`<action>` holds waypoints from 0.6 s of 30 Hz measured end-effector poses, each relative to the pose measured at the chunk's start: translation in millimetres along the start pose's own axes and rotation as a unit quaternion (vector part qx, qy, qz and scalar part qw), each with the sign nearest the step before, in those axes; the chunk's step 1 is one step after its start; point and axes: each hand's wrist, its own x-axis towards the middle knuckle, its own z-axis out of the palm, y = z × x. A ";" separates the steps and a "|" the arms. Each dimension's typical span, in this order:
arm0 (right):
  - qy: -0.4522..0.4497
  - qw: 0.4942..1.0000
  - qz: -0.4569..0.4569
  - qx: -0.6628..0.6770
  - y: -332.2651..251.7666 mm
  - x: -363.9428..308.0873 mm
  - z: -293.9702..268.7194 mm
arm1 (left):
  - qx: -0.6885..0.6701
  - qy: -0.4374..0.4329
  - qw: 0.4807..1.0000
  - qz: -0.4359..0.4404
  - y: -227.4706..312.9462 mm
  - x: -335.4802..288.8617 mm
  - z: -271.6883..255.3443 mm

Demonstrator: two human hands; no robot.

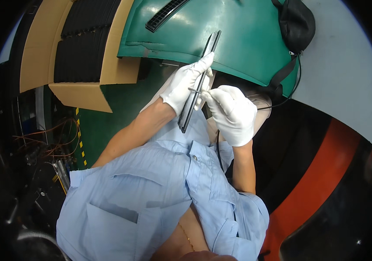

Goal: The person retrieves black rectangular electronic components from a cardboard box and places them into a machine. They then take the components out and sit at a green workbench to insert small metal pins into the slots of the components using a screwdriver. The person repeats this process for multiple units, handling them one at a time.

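Observation:
My left hand (pixel 185 83), in a white glove, is wrapped round a long, narrow black strip (pixel 187 114) with a paler flat face. The strip slants from near my lap up over the front edge of the green tabletop. My right hand (pixel 234 114), gloved the same way, pinches a thin, short dark rod-like piece (pixel 194 90) between thumb and fingertips. This piece lies across the strip's middle; whether it touches the strip I cannot tell. On the green tabletop (pixel 233 41) rests another black strip (pixel 165 15) with a grid of small cells.
At the left stands an open cardboard box (pixel 81 93) packed with black parts. A black pouch (pixel 297 25) with a strap and cable lies at the table's right edge, beside a grey surface (pixel 347 56). Loose copper-coloured wires (pixel 66 130) sit at lower left.

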 end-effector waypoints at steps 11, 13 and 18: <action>-0.006 0.994 -0.104 -0.042 -16.8 -28.5 3.4 | 0.021 0.047 0.999 0.018 -4.0 6.1 -5.2; -0.004 0.994 -0.108 -0.034 -19.7 -32.8 3.0 | 0.028 0.055 0.998 0.026 -2.1 5.7 -3.6; -0.045 0.995 -0.089 -0.017 -26.0 -38.1 -2.9 | 0.035 0.064 0.997 0.037 -1.6 6.1 -4.2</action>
